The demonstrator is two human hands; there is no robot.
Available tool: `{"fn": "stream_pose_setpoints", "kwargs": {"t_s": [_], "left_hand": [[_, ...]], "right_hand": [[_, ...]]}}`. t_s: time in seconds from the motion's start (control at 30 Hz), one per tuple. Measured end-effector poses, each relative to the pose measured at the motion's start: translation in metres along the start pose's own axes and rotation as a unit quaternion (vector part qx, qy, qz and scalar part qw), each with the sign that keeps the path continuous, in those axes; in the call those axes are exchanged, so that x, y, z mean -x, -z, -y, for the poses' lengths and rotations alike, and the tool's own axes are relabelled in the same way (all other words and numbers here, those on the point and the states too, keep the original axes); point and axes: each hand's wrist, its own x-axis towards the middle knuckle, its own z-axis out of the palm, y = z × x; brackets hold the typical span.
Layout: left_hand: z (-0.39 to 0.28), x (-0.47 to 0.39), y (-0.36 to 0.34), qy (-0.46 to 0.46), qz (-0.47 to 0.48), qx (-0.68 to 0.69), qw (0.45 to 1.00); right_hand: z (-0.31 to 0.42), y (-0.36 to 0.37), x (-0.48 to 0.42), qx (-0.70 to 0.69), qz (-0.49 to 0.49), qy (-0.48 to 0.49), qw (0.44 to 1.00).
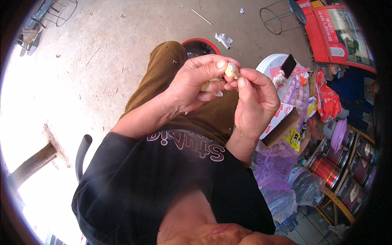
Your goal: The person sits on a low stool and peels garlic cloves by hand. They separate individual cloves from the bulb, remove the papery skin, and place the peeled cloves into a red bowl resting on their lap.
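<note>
A garlic clove [231, 70], partly pale and partly yellowish, sits between the thumb and fingers of my left hand [190, 78]. More garlic [209, 86] is tucked under the fingers of that hand, partly covered by them. At the clove's lower right end, the thumb and forefinger of my right hand [257, 98] pinch together. Whether they grip the flesh or only skin is too small to tell. Both hands are above my brown trousers [159, 72]. Beyond my left hand is a red-rimmed bucket [211, 43], dark inside and half hidden.
At right, a white round stool [266, 65] bears a phone [288, 66] and a garlic bulb [278, 78]. Beside it are a net bag of garlic [295, 95] and an open cardboard box [280, 124]. Metal tins [326, 170] stand farther right. Crumpled paper [224, 40] lies on the floor.
</note>
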Motion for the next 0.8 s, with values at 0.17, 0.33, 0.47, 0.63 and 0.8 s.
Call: {"fn": "stream_pose_setpoints", "kwargs": {"t_s": [0.17,0.33,0.47,0.63,0.8], "left_hand": [[0.0009,-0.0005,-0.0063,-0.034,-0.034,-0.086,0.995],[0.0087,-0.0041,-0.0014,-0.123,-0.006,-0.266,0.956],[0.0065,-0.0051,-0.002,-0.136,0.024,-0.296,0.945],[0.0096,-0.0068,-0.0005,-0.106,0.013,-0.216,0.971],[0.0028,-0.0038,-0.0073,-0.031,-0.018,-0.129,0.991]], "right_hand": [[-0.0009,0.0019,-0.0024,0.056,0.018,0.018,0.998],[-0.0027,0.0056,-0.0042,0.126,-0.007,0.067,0.99],[-0.0021,0.0082,-0.0042,0.155,-0.011,0.069,0.985],[-0.0004,0.0069,-0.0053,0.169,0.005,0.072,0.983],[0.0018,0.0037,-0.0051,0.139,0.025,0.059,0.988]]}}
